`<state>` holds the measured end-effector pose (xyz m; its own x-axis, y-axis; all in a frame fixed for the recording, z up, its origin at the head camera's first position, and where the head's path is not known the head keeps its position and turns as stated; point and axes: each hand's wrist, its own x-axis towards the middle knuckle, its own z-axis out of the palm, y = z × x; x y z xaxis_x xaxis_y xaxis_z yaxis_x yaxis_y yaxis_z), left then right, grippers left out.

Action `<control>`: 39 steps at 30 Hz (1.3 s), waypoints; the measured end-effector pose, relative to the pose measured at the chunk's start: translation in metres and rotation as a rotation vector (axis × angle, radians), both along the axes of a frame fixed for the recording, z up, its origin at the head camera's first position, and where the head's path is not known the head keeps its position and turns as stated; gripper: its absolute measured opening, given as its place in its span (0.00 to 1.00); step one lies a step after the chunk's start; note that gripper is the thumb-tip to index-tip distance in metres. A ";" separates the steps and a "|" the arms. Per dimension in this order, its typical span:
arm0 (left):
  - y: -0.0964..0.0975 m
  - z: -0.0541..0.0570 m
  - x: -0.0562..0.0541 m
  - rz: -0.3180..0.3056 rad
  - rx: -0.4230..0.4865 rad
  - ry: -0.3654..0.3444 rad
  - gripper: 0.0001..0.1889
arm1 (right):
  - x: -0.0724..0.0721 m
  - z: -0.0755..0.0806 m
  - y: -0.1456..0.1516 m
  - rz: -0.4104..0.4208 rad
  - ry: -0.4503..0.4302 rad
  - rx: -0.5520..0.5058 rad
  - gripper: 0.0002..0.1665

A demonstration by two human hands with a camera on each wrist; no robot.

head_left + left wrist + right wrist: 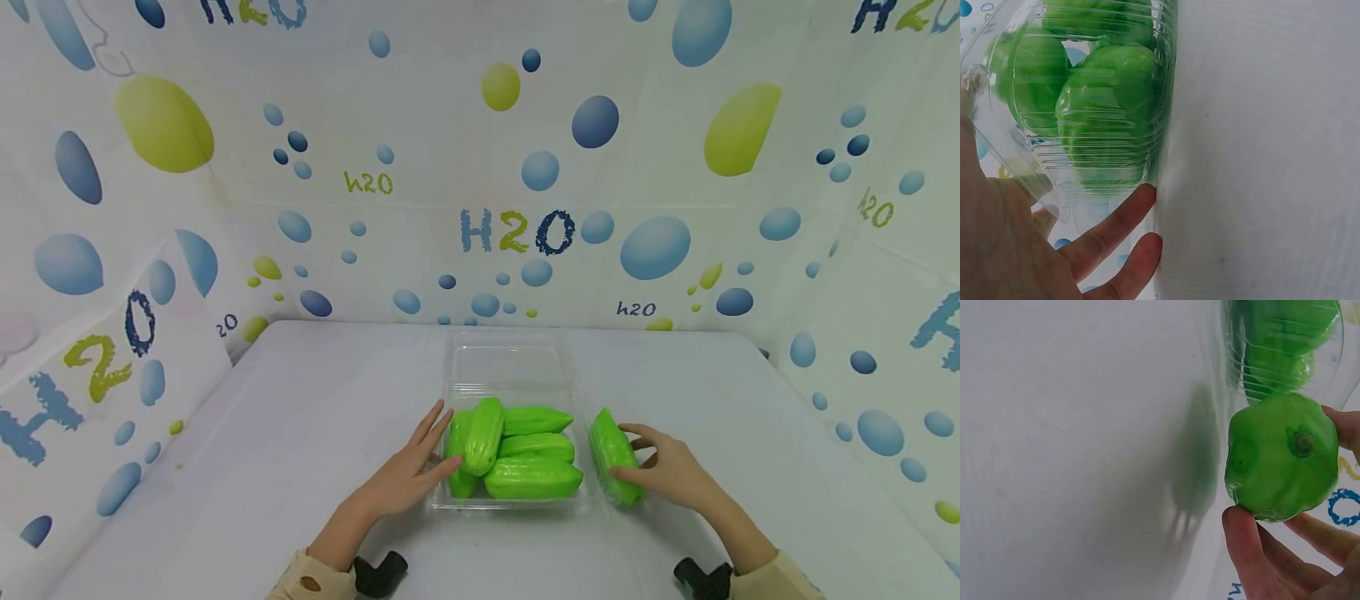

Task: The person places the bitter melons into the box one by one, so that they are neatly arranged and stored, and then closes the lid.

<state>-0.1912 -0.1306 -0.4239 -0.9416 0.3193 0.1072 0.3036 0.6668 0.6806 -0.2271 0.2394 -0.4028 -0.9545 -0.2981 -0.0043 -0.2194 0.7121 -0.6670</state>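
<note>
A clear plastic clamshell box (512,503) lies on the table with its lid (510,360) folded back. Several glossy, ridged green peppers (534,480) are inside, one of them (483,436) lying across others at the left. My left hand (405,477) is at the box's left side, its fingers stretched out and its thumb over the rim; in the left wrist view, fingertips (1145,195) lie along the box's lower edge. Just right of the box, my right hand (670,467) pinches another green pepper (613,454) between thumb and fingers. The right wrist view shows that pepper's (1272,462) stem end.
A white cloth covers the table (247,467). Behind and beside it hangs a white curtain (420,108) printed with blue and yellow-green drops and H2O lettering. Black wrist camera mounts (381,575) sit at both wrists, beside beige sleeves.
</note>
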 end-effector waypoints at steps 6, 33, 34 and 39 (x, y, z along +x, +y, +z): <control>0.000 -0.001 -0.001 -0.002 -0.002 -0.003 0.36 | -0.001 0.005 0.003 -0.023 0.024 0.005 0.43; 0.000 -0.001 0.001 0.004 -0.005 0.004 0.35 | -0.003 0.032 -0.003 -0.015 0.138 -0.037 0.41; 0.000 -0.001 0.001 0.006 -0.005 0.004 0.35 | -0.004 0.033 -0.004 -0.009 0.140 -0.041 0.41; 0.001 -0.001 0.001 0.009 0.002 0.001 0.35 | -0.004 0.035 -0.007 0.012 0.147 -0.056 0.40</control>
<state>-0.1903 -0.1297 -0.4250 -0.9444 0.3102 0.1089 0.2982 0.6686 0.6812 -0.2315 0.2324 -0.3674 -0.9400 -0.3052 0.1523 -0.3259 0.6716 -0.6654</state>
